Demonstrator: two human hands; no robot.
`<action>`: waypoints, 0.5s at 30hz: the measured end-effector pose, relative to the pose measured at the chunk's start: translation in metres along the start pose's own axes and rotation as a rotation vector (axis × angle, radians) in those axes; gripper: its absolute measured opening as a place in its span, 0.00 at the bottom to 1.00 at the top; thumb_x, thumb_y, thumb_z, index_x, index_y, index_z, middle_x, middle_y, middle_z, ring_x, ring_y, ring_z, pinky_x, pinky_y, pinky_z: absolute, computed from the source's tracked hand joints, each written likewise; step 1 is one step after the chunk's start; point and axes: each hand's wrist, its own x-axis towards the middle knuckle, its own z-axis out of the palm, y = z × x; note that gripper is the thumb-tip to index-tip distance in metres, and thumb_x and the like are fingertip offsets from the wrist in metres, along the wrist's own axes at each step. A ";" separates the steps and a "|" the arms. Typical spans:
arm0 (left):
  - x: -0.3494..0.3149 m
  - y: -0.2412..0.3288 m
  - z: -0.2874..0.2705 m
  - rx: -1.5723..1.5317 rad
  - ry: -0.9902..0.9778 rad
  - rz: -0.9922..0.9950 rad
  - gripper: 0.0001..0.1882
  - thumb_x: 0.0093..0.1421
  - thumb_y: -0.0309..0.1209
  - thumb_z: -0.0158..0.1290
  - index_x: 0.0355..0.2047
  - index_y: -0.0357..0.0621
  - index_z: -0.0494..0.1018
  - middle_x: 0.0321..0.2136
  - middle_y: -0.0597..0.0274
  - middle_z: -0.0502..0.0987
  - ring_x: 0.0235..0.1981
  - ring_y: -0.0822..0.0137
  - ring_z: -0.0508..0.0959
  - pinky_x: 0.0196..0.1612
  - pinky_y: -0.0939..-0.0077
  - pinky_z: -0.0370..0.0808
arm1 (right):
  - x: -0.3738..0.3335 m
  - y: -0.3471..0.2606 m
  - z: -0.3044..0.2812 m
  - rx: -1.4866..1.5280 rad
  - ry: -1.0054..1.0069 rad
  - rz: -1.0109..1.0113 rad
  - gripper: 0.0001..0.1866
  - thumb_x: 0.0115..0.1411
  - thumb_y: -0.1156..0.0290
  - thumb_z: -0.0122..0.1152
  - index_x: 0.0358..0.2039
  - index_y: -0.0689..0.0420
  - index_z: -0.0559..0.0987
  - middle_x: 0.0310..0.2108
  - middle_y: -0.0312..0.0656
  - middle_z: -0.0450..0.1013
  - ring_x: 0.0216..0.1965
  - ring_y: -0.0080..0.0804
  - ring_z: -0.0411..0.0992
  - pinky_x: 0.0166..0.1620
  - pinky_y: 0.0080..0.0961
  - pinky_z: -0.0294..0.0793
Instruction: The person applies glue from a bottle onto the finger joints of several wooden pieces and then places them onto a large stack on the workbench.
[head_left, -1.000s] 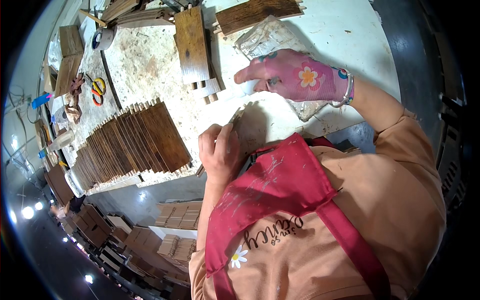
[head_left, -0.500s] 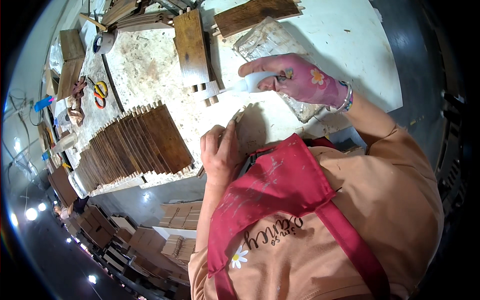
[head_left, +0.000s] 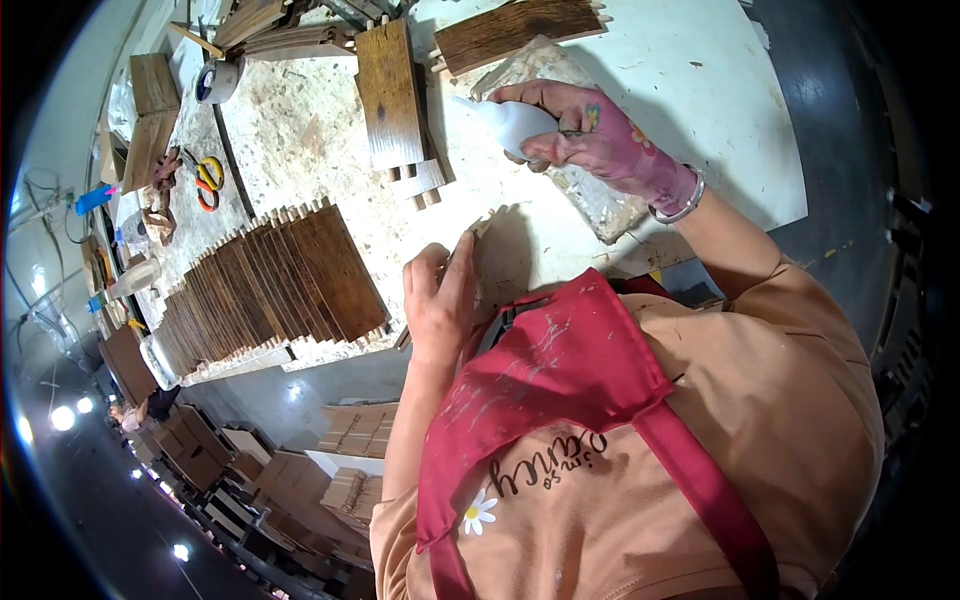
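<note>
My right hand point(head_left: 595, 135), in a pink flowered glove, grips a white squeeze bottle point(head_left: 522, 128). The bottle tilts with its narrow tip to the left, above a paper-wrapped slab point(head_left: 605, 208). Bare and closed, my left hand point(head_left: 440, 295) is at the table's near edge. A small pale end shows past its index fingertip; the rest of what it holds is hidden. Beyond that hand, brown wooden boards point(head_left: 390, 95) with round dowels in their ends lie partly on one another. Left of it stands a row of several similar boards point(head_left: 285, 275), dowels at their ends.
The white worktable point(head_left: 700, 110) is stained. Another dowelled board point(head_left: 515, 32) lies at its far side. Yellow-red scissors point(head_left: 208, 183), a tape roll point(head_left: 216, 82) and wooden pieces point(head_left: 153, 120) are on the left. Cardboard stacks point(head_left: 360, 430) stand on the floor below.
My right hand has lifted the bottle up and away from the dowel ends of the overlapping boards, and its body shows more. My left hand has barely moved.
</note>
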 end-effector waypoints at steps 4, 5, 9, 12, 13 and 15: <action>0.000 0.001 -0.001 -0.013 -0.018 -0.016 0.20 0.52 0.17 0.57 0.46 0.46 0.78 0.33 0.58 0.70 0.32 0.63 0.71 0.34 0.73 0.72 | 0.000 -0.002 0.000 0.041 -0.005 0.033 0.25 0.56 0.78 0.60 0.56 0.56 0.71 0.44 0.33 0.73 0.38 0.14 0.69 0.39 0.13 0.72; 0.001 0.001 -0.002 -0.018 -0.027 -0.005 0.21 0.52 0.17 0.57 0.47 0.45 0.77 0.34 0.58 0.70 0.33 0.63 0.71 0.35 0.72 0.72 | 0.000 -0.002 -0.001 0.047 -0.016 0.040 0.25 0.56 0.78 0.61 0.56 0.56 0.71 0.43 0.33 0.73 0.37 0.14 0.69 0.39 0.13 0.72; 0.006 0.001 -0.005 -0.012 -0.062 0.007 0.26 0.53 0.18 0.57 0.54 0.42 0.70 0.36 0.55 0.72 0.34 0.58 0.73 0.38 0.67 0.72 | -0.001 -0.001 -0.002 0.018 -0.017 0.005 0.28 0.56 0.71 0.66 0.57 0.60 0.70 0.41 0.32 0.72 0.34 0.13 0.68 0.34 0.12 0.69; 0.000 -0.004 -0.004 -0.063 -0.078 -0.081 0.32 0.53 0.20 0.58 0.59 0.37 0.61 0.39 0.52 0.73 0.37 0.54 0.74 0.41 0.63 0.72 | 0.000 -0.001 -0.001 0.028 -0.023 -0.014 0.27 0.56 0.70 0.65 0.57 0.59 0.71 0.41 0.32 0.72 0.34 0.13 0.68 0.34 0.12 0.69; -0.001 -0.003 -0.006 -0.026 -0.034 -0.056 0.33 0.53 0.21 0.59 0.59 0.37 0.60 0.38 0.51 0.73 0.38 0.54 0.74 0.41 0.64 0.72 | 0.000 -0.001 -0.001 0.027 -0.026 -0.011 0.27 0.56 0.71 0.65 0.56 0.59 0.71 0.41 0.32 0.72 0.34 0.13 0.68 0.34 0.12 0.69; -0.009 -0.001 -0.005 -0.060 -0.008 -0.130 0.30 0.52 0.23 0.61 0.55 0.38 0.63 0.40 0.49 0.72 0.40 0.52 0.73 0.41 0.63 0.73 | 0.000 -0.002 -0.001 0.024 -0.032 -0.007 0.26 0.56 0.71 0.65 0.56 0.59 0.71 0.41 0.32 0.72 0.33 0.13 0.68 0.34 0.12 0.70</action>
